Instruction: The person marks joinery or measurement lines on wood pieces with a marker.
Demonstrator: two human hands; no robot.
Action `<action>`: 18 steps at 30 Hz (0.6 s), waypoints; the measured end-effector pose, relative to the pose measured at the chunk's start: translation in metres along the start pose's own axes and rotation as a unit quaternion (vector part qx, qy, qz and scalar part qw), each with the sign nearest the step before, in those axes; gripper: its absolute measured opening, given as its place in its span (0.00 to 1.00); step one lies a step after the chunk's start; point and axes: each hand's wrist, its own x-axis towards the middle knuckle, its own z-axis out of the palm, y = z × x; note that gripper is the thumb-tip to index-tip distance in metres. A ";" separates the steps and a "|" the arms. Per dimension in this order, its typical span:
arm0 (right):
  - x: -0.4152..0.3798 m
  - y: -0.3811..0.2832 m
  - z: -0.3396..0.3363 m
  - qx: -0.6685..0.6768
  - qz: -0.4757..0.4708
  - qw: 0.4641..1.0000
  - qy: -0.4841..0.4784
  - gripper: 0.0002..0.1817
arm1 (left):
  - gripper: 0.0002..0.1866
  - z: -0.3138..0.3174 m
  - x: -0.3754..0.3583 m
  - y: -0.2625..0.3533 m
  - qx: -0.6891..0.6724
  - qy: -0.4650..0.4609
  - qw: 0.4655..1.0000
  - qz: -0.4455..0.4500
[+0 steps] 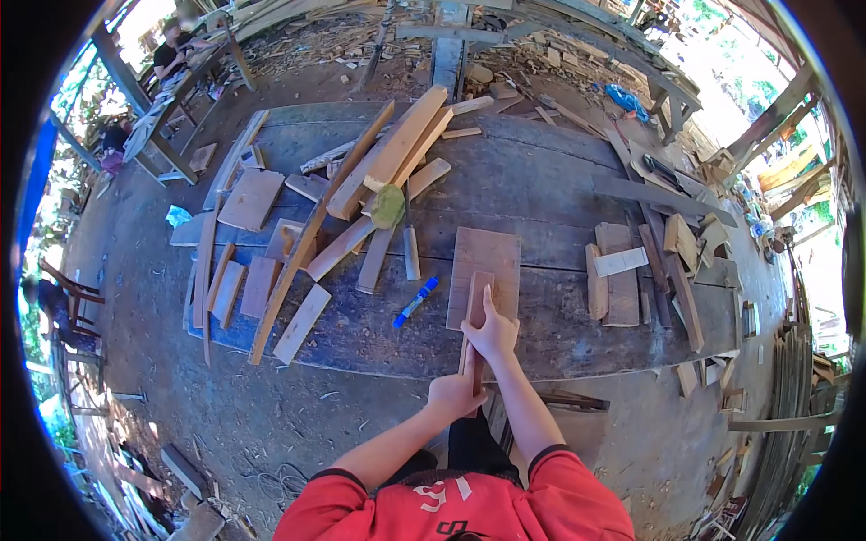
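In the head view, a red shirt (451, 505) with dark cuffs and pale lettering filled the bottom edge, nearest the camera. Beyond it stood a dark, worn wooden desk (559, 212) with visible seams between its planks. The floor (352, 442) around it was littered with shavings and offcuts. Across the room at the upper left, a person in dark clothing (170, 59) sat by a wooden bench (185, 95), and a bright blue bundle (626, 102) lay at the upper right.

On the left half of the desk, planks and short blocks lay in a loose spread, with a greenish lump (388, 206) resting among them. A blue marker (416, 302) lay apart, nearer the middle. More wood blocks (620, 298) stood to the right, a white strip (621, 261) across them.

A rectangular board (487, 248) lay flat near the desk's front edge, and a narrow wooden strip (481, 293) reached over its near part towards the wearer. The left hand (454, 398) was curled closed around the strip's near end. The right hand (492, 332) pinched it farther along, thumb to the left and one finger extended.
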 end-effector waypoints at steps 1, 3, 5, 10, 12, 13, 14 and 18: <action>0.003 -0.001 -0.001 -0.012 0.014 1.000 -0.012 0.49 | 0.53 0.003 0.003 -0.003 -0.002 0.012 1.000 0.008; 0.018 -0.003 -0.005 -0.025 0.027 0.999 -0.027 0.49 | 0.51 0.005 0.023 -0.010 -0.011 0.018 1.000 0.011; 0.049 -0.002 -0.009 -0.043 0.026 0.999 -0.015 0.48 | 0.50 0.004 0.053 -0.012 -0.021 0.027 0.999 0.013; 0.170 0.016 -0.011 -0.044 -0.036 0.998 0.034 0.48 | 0.53 -0.029 0.163 -0.010 -0.029 0.062 0.998 0.002; 0.230 0.016 -0.016 -0.057 -0.034 0.998 0.017 0.46 | 0.52 -0.047 0.219 -0.012 -0.030 0.073 0.997 -0.006; 0.262 0.017 -0.017 -0.077 -0.032 0.996 0.012 0.45 | 0.52 -0.051 0.250 -0.019 -0.008 0.084 0.996 -0.003; 0.290 0.016 -0.020 -0.092 -0.018 0.996 0.001 0.44 | 0.51 -0.056 0.277 -0.023 0.009 0.097 0.995 -0.001; 0.340 -0.002 -0.054 -0.121 0.006 0.993 -0.006 0.43 | 0.41 -0.110 0.322 -0.011 -0.002 0.067 0.997 -0.022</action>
